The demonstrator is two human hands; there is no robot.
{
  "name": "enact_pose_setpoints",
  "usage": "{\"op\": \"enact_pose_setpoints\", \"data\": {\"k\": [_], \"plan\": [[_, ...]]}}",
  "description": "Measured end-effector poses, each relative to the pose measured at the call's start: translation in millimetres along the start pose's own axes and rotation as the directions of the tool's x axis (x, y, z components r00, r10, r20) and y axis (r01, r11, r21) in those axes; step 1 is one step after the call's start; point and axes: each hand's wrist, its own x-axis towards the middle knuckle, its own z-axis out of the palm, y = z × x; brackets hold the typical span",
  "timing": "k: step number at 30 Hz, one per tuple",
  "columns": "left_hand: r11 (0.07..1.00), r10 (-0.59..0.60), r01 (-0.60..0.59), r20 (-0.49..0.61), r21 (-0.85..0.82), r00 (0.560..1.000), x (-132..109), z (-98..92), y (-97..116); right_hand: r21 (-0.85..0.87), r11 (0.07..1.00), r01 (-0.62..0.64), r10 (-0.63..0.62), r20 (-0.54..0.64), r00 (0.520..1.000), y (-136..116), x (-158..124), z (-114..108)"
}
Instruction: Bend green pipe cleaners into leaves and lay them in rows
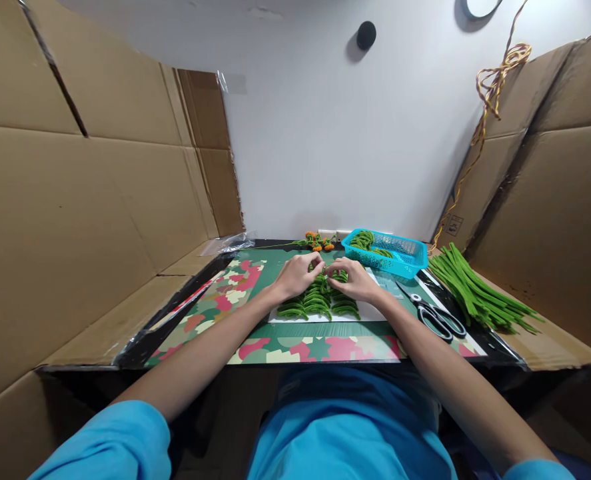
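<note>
- Over the far end of the pod columns, the left hand point(299, 275) and the right hand point(351, 279) face each other, fingertips nearly meeting. On each, thumb and fingers are drawn narrow; whether a pod is pinched between them I cannot tell, the tips being too small to read.
- Just to the near side of the fingertips runs the middle column point(317, 300) of short, curved green pods, its line stretching from near to far. The single pods lie mostly crosswise, long axis roughly left to right, with ends bending toward the near side.
- Left of that stands the left column point(292, 311), closer to the left hand; right of it the right column point(346, 308), partly covered by the right hand and closer to that one.
- Beneath all three is a white sheet point(372, 315), on a green mat point(325, 329).
- Beyond the hands, to the far right, sits a blue basket point(400, 267) with loose pods point(362, 240) mostly in its left part; the right hand is the nearer to it.
- Farther out on the right lie scissors point(434, 316), then a bundle of long green stalks point(475, 290).
- At the far edge, past the fingertips, rest orange flowers point(317, 242).
</note>
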Motion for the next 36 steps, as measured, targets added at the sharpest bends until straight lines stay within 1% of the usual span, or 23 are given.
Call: {"op": "enact_pose_setpoints", "data": {"k": [5, 8, 10, 13, 16, 18, 20, 23, 26, 29, 32, 36], "plan": [[0.999, -0.048, 0.048, -0.030, 0.006, 0.998, 1, -2.9, 2, 0.022, 0.998, 0.057, -0.059, 0.065, 0.996, 1, 0, 0], [0.999, -0.044, 0.044, -0.023, 0.013, 0.999, 1, -2.5, 1, 0.028, 0.998, 0.059, -0.061, 0.057, 0.997, 4, 0, 3], [0.999, -0.043, 0.043, -0.020, 0.012, 0.999, 1, -2.7, 1, 0.033, 0.998, 0.046, -0.047, 0.019, 0.999, 6, 1, 4], [0.999, -0.039, 0.039, -0.006, -0.006, 0.999, 1, -4.5, 2, 0.046, 0.999, 0.017, -0.014, -0.075, 0.997, 9, 3, 3], [0.999, -0.023, 0.025, 0.046, -0.045, 0.999, 0, -5.9, 3, 0.058, 0.998, -0.016, 0.027, -0.183, 0.983, 11, 4, -1], [0.996, -0.005, 0.013, 0.086, -0.088, 0.996, 0, -4.7, 3, 0.060, 0.998, -0.033, 0.047, -0.233, 0.971, 13, 5, -2], [0.989, 0.015, 0.001, 0.109, -0.151, 0.994, 1, -1.8, 2, 0.059, 0.997, -0.041, 0.055, -0.258, 0.965, 13, 6, -3], [0.962, 0.039, -0.010, 0.102, -0.273, 0.994, 2, 3.4, 1, 0.058, 0.998, -0.039, 0.053, -0.267, 0.962, 10, 6, -3], [0.898, 0.015, 0.025, 0.087, -0.440, 0.996, 5, 5.9, 0, 0.063, 0.998, -0.030, 0.046, -0.270, 0.962, 5, 4, -4], [0.802, -0.051, 0.105, 0.108, -0.588, 0.993, 7, 5.4, -2, 0.041, 0.999, 0.032, -0.021, -0.255, 0.967, -1, 2, -6], [0.754, -0.075, 0.142, 0.130, -0.642, 0.989, 8, 4.1, -3, 0.010, 0.996, 0.093, -0.088, -0.228, 0.970, -3, 1, -5], [0.731, -0.066, 0.153, 0.155, -0.665, 0.986, 8, 4.3, -3, -0.012, 0.998, 0.066, -0.067, -0.236, 0.970, 0, 0, -2]]}}
